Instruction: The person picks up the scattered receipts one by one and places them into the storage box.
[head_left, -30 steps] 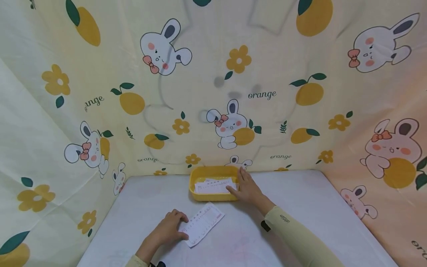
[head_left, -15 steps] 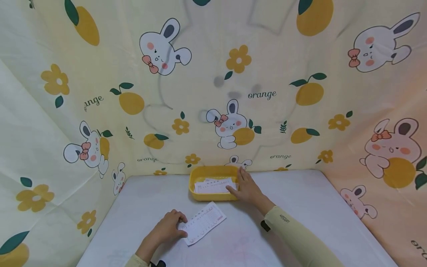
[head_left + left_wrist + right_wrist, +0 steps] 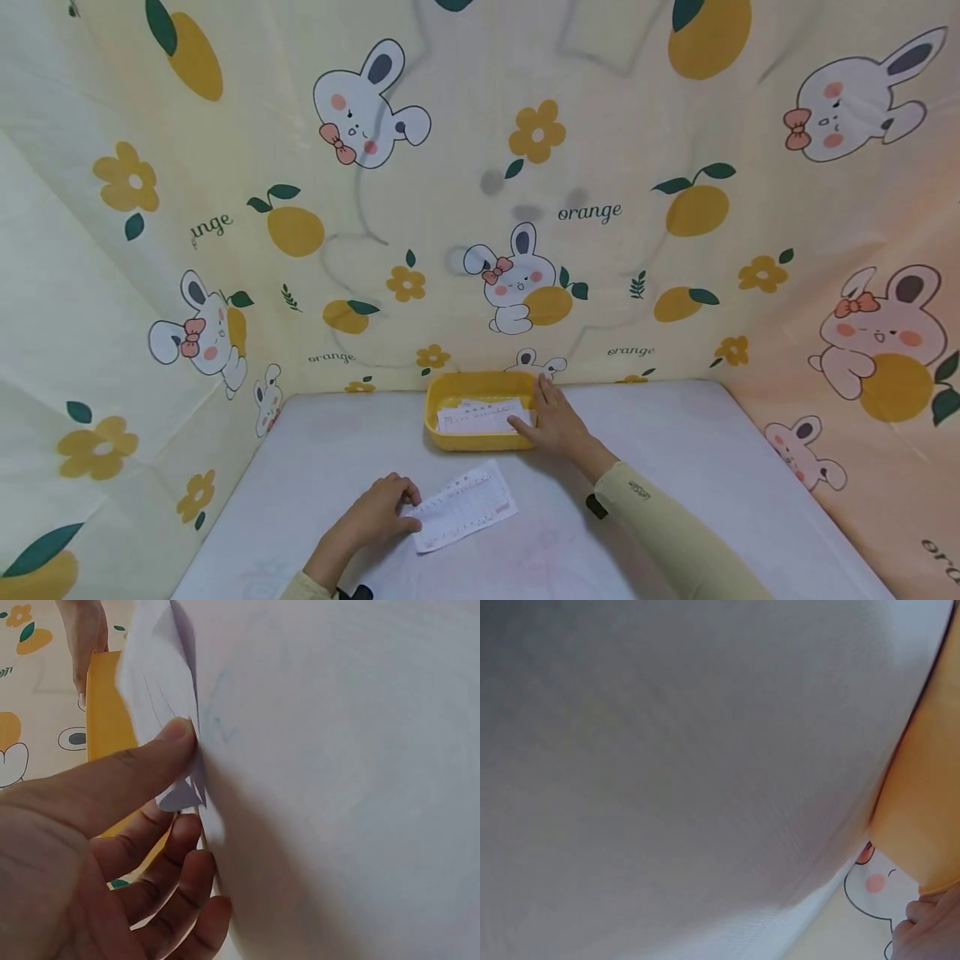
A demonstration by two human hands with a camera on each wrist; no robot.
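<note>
In the head view my left hand pinches the left end of a printed paper slip just above the white table. Close up in the left wrist view, the thumb lies on the slip, whose near edge is bent. A yellow plastic basket stands at the back of the table, with more printed slips lying inside. My right hand holds its right end, thumb over the inner side. The right wrist view catches only part of that hand beside the basket wall.
The white-covered table meets a fabric backdrop printed with rabbits and oranges, close behind the basket. The same fabric hangs along both sides.
The slip in my left hand has turned clockwise, its far end swinging right and toward me. My right hand and the basket stay where they were.
</note>
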